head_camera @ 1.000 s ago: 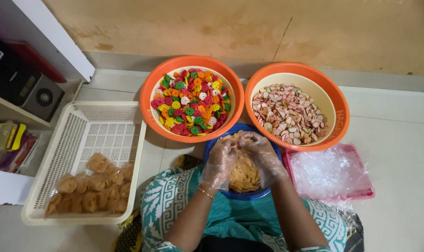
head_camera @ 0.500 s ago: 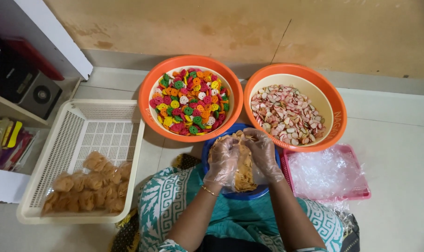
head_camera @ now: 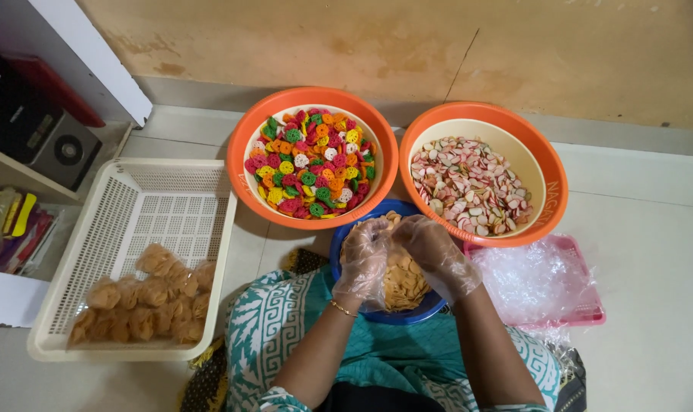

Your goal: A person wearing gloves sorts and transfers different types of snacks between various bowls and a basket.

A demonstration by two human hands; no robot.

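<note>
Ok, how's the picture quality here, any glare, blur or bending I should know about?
Head view: soft, even light and sharp focus, so the multicoloured snack pieces read clearly. The clear gloves on the left hand and right hand show mild sheen; the pile of clear bags glints more. Wide-angle bending shows at the white basket and shelf edge; only faint shadows under the bowls.

Home floor snack-packing spot, tiled floor point(head_camera: 651, 214), stained wall point(head_camera: 438, 46), shelf point(head_camera: 26, 175), 2 orange bowls point(head_camera: 313, 221)

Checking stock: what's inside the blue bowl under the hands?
The blue bowl holds tan round crisps. The gloved left hand and right hand cover the middle, so its depth and bottom are hidden.
</note>
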